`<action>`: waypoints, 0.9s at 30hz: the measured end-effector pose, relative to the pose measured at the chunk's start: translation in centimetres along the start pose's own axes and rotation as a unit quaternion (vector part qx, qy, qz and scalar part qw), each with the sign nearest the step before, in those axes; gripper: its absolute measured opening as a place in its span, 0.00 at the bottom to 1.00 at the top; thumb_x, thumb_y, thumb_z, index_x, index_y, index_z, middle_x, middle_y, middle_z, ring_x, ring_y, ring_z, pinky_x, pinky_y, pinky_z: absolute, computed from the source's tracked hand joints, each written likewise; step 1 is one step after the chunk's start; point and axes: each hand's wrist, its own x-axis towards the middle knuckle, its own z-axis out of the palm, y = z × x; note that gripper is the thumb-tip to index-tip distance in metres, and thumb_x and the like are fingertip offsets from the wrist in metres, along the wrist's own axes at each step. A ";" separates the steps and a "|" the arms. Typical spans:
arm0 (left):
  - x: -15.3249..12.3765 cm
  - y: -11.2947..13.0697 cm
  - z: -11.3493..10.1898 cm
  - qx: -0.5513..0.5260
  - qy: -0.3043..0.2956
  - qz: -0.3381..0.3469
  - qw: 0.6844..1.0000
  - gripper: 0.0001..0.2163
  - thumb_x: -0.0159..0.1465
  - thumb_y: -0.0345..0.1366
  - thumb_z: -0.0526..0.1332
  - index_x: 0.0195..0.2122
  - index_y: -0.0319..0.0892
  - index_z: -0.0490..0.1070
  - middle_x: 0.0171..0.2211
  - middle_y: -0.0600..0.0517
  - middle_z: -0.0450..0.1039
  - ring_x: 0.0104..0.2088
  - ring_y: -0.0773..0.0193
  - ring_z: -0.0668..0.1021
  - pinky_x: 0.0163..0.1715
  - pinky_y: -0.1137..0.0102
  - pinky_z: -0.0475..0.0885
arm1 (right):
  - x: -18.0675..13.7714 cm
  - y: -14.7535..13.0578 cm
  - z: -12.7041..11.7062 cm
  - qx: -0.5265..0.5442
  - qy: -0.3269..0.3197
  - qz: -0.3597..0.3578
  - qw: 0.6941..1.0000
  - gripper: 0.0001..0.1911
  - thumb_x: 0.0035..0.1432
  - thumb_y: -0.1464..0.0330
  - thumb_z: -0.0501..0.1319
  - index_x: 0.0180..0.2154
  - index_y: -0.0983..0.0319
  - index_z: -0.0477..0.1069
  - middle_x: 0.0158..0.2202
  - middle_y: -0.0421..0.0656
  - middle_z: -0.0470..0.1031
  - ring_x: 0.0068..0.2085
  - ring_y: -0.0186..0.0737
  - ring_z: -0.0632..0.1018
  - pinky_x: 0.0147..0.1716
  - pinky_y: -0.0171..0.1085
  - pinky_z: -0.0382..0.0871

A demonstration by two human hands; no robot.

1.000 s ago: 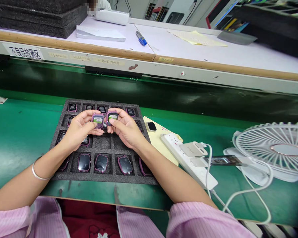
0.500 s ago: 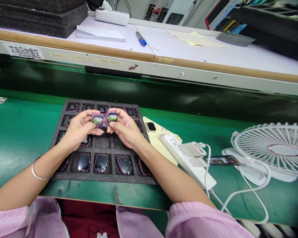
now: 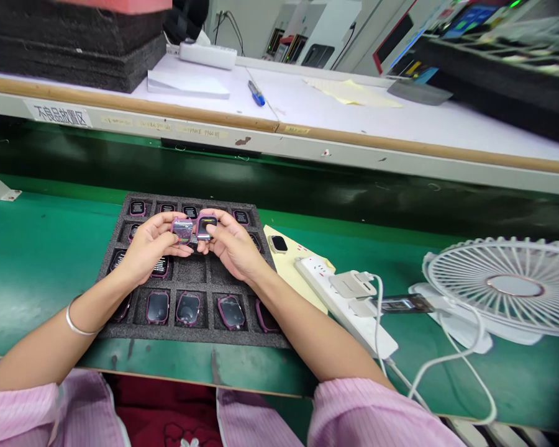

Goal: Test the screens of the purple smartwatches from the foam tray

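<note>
Over a black foam tray [image 3: 195, 270] with square pockets, my left hand [image 3: 146, 248] pinches a small purple watch body [image 3: 182, 230]. Beside it my right hand [image 3: 230, 245] grips a second purple watch body [image 3: 207, 225]. The two pieces are held side by side, almost touching, above the tray's middle rows. Several more purple watch bodies lie in the pockets, screens up in the near row [image 3: 187, 307] and backs up in the far row [image 3: 189, 212]. A silver bangle [image 3: 77, 326] sits on my left wrist.
A loose watch body [image 3: 278, 244] lies on a yellow sheet [image 3: 298, 267] right of the tray. A white power strip [image 3: 349, 307] with plugs and cables and a white desk fan [image 3: 503, 288] stand further right. Behind the green belt is a white bench with a blue pen [image 3: 256, 93].
Both hands keep holding their watch bodies in the same spot above the tray. The lit screens on the two pieces now look darker. The camera has tilted slightly.
</note>
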 end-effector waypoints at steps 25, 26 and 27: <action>2.9 22.1 5.1 0.045 -0.090 0.339 0.935 0.11 0.64 0.38 0.59 0.46 0.41 0.69 0.35 0.51 0.76 0.28 0.64 0.81 0.28 0.69 0.80 | 6.0 -22.7 7.4 -0.128 -0.144 -0.276 0.942 0.24 0.56 0.68 0.64 0.54 0.56 0.61 0.41 0.38 0.76 0.32 0.34 0.79 0.34 0.35 0.76; 2.7 22.2 5.1 0.049 -0.096 0.340 0.934 0.12 0.63 0.37 0.60 0.47 0.41 0.69 0.35 0.51 0.76 0.28 0.64 0.81 0.29 0.69 0.80 | 5.9 -22.8 7.4 -0.136 -0.151 -0.278 0.939 0.27 0.53 0.70 0.64 0.54 0.56 0.61 0.40 0.37 0.76 0.32 0.33 0.79 0.35 0.35 0.76; 2.6 22.2 5.0 0.054 -0.103 0.342 0.932 0.14 0.62 0.36 0.61 0.48 0.41 0.69 0.35 0.52 0.75 0.29 0.64 0.81 0.30 0.69 0.80 | 5.8 -22.8 7.4 -0.144 -0.155 -0.281 0.936 0.29 0.51 0.72 0.64 0.55 0.56 0.61 0.40 0.36 0.75 0.33 0.33 0.79 0.36 0.35 0.76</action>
